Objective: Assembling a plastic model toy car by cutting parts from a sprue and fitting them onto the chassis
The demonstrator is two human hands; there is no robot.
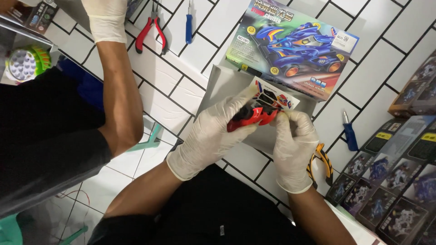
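Head view.

Left hand (213, 136): white glove, fingers curled about the red toy car shell (250, 119), gripping it from the left and below.

Right hand (293, 145): white glove, fingertips pinched on the right end of the shell; whether they also hold a sticker cannot be told.

Red toy car shell: held between both hands above the tiled table (181, 68), just in front of the sticker sheet (272, 96).

Toy car box (293, 47): lies flat behind the sheet.

Blue screwdriver (349, 131) and yellow-handled pliers (321, 163): right of the right hand.

Red-handled pliers (152, 31) and second blue screwdriver (189, 25): far side, near a co-worker's gloved hand (106, 20).

Stack of small boxes (390, 181): right edge.
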